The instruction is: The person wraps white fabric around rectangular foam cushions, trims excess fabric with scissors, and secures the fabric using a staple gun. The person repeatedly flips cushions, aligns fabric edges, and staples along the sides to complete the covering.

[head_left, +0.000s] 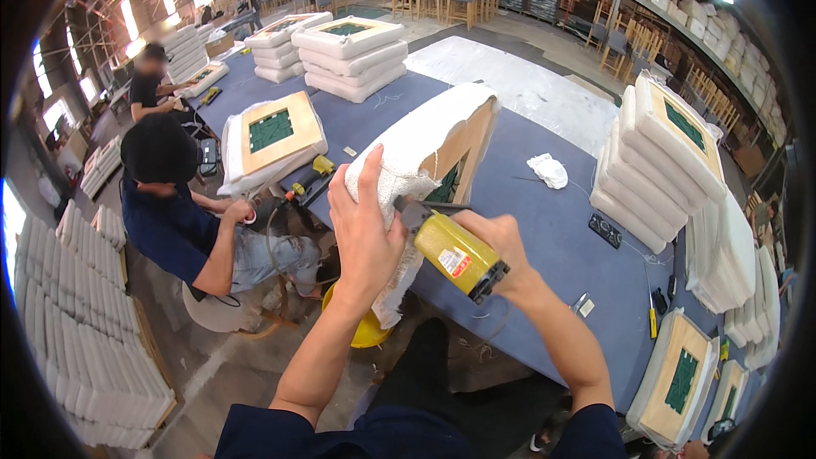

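A white-covered seat cushion (422,126) with a wooden base stands tilted on the table in front of me, its underside facing right. My left hand (367,229) grips its near edge, fingers over the white fabric and thumb towards the base. In my right hand (497,248) is a yellow staple gun (456,257). The gun's nose is at the cushion's near edge, close to my left thumb. Loose white fabric (397,293) hangs below the cushion. Part of the green panel in the base shows behind the gun; the exact contact point is hidden.
The blue-topped table (544,289) holds cushion stacks (353,59) at the back and another stack (663,161) at right. A co-worker (183,195) sits close on my left beside a cushion (274,138) and another staple gun (313,174). A yellow bucket (370,331) stands below.
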{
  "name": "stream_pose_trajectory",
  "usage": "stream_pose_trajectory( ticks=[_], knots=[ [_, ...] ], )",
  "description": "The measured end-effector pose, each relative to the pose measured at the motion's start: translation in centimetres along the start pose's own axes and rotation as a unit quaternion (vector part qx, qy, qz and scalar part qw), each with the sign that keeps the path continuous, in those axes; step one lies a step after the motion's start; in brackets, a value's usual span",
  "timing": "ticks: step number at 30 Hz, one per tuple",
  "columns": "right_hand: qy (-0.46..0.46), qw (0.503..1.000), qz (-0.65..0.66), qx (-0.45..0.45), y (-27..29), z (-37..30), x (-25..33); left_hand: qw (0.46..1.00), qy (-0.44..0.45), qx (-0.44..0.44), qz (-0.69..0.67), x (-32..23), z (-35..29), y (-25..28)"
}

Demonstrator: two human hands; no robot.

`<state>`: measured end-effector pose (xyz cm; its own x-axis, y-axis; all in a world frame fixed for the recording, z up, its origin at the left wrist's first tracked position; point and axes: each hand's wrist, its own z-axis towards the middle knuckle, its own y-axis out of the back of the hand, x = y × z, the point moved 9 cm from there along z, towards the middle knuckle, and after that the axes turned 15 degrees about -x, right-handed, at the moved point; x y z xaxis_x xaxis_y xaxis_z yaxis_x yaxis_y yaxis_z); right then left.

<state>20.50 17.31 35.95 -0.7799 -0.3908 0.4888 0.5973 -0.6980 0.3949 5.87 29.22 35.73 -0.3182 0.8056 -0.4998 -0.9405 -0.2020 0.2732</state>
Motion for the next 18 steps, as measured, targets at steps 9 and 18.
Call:
stream_pose_trajectory(
  ticks=[9,18],
  knots=[
    [-0.384,0.885,-0.236,-0.117,13.4,-28.1,-10.7,0.996,0.036,-0.064,-0.048,5.7,0.0,3.5],
    [-0.596,0.712,-0.230,-0.291,24.6,-42.9,-16.1,0.981,-0.039,-0.019,-0.187,1.1,-2.1,0.9]
  ],
)
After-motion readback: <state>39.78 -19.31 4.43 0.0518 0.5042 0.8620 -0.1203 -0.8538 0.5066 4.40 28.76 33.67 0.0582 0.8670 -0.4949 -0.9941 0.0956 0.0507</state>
